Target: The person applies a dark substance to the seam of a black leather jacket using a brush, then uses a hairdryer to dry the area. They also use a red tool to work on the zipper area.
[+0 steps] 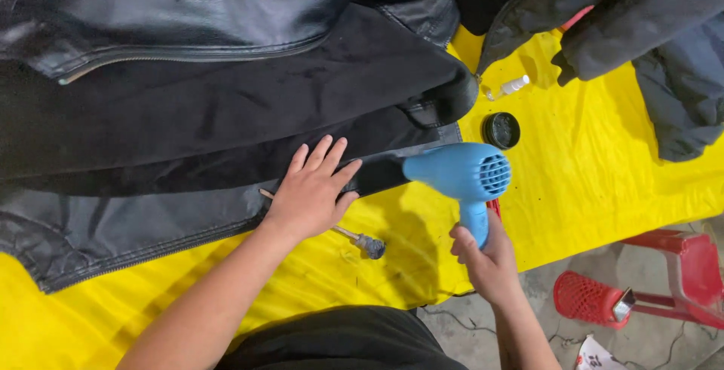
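Your left hand [313, 193] lies flat, fingers spread, on the black leather jacket [188, 113]; your right hand [486, 260], at 3 o'clock, grips the blue hair dryer [456, 174].

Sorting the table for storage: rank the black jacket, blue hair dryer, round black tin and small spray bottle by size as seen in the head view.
1. black jacket, by far the largest
2. blue hair dryer
3. round black tin and small spray bottle: too alike to rank; the tin is wider, the bottle longer.
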